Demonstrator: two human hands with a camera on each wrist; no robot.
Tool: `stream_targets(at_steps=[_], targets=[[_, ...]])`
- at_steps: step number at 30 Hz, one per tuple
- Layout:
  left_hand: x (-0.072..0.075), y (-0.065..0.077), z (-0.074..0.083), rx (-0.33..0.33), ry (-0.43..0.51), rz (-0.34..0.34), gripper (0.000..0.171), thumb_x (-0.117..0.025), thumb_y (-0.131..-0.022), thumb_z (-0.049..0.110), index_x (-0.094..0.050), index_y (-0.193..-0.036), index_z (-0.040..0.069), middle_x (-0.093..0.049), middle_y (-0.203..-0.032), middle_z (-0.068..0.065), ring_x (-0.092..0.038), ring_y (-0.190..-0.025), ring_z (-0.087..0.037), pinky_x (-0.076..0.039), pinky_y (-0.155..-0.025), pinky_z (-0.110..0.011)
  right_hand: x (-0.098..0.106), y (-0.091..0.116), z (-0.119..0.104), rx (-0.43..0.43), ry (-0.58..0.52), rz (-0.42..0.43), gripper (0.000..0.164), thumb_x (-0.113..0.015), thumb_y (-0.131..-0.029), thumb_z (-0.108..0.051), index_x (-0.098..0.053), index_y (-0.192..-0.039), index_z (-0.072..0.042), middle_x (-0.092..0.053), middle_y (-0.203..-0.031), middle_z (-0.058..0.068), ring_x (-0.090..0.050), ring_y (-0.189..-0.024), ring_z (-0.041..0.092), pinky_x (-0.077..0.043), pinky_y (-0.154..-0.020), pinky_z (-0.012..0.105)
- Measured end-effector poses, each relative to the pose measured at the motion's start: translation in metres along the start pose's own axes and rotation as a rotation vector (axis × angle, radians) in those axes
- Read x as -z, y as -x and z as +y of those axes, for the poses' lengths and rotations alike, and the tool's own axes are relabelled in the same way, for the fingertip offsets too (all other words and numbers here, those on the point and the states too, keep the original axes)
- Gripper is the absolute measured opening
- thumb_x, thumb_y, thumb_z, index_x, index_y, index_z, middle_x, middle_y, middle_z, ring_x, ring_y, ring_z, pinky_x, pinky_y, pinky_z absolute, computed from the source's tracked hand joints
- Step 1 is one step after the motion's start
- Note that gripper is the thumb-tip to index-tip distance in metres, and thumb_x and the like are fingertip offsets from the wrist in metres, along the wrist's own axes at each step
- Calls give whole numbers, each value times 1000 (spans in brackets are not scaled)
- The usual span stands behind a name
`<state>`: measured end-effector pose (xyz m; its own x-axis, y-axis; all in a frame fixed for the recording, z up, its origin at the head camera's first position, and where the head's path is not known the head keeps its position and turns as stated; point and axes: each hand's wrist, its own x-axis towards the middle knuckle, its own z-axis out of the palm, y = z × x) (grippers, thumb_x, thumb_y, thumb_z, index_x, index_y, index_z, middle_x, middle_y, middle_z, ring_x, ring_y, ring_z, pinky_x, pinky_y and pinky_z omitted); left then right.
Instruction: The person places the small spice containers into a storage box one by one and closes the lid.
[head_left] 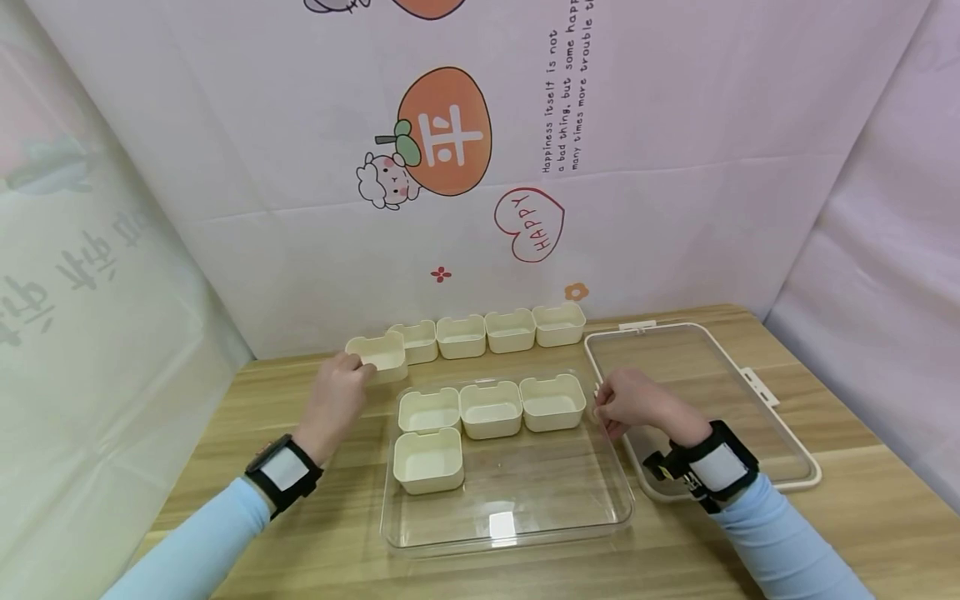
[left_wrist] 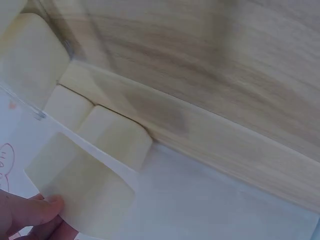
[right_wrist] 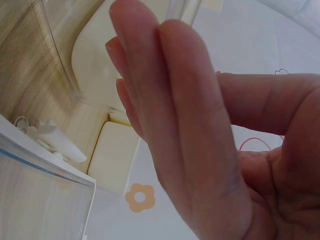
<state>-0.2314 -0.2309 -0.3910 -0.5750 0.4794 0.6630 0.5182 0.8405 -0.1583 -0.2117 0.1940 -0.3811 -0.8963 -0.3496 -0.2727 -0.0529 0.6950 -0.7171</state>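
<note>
"HAPPY" (head_left: pixel 530 222), "Happiness itself…" (head_left: pixel 549 108) on white backdrop (head_left: pixel 667 225)

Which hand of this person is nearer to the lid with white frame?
The right hand: it is at the near edge of the lid, by the tray; the left hand holds a box past the tray's opposite side.

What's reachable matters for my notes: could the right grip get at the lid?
Probably yes: the lid lies bare beside the right grip, which seems to pinch the tray and might need to let go.

Behind the fingers (right_wrist: pixel 195 115), both sides: black wristbands (head_left: pixel 283 495) bearing white rectangular panels (head_left: pixel 285 468); further back, plain light-blue fabric sleeves (head_left: pixel 201 537).
</note>
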Motion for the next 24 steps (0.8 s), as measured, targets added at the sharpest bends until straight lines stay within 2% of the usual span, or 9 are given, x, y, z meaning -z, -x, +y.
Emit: stream_targets(at_steps=[7,12,24], targets=[[5,-3,13,14,16,-36,25,-56,-66,-21,-67,-77,-1,-57,-68,-11,-51,-65,-25,-44,-64,-36,0,0,-1,-6,-10,-2,14,-55,-85,3,-63,-90,13,-68,-76,20,-68,-60,20,-57,-59,32],[10,-4,20,15,24,-58,25,-62,-65,-20,-68,-80,0,-58,-70,-11,-53,-68,-25,-46,-65,-35,0,0,-1,-6,-4,-4,13,-54,-85,3,-62,-89,13,-68,-76,20,-68,-60,19,-57,-58,31],[18,-11,41,-38,5,-28,17,-65,-71,-13,-68,-80,0,-60,-72,-10,-55,-69,-24,-45,-62,-34,0,0,0,0,-5,-2,12,-55,-84,3,-62,-87,12,-68,-74,20,-68,-59,20,-57,-58,31]])
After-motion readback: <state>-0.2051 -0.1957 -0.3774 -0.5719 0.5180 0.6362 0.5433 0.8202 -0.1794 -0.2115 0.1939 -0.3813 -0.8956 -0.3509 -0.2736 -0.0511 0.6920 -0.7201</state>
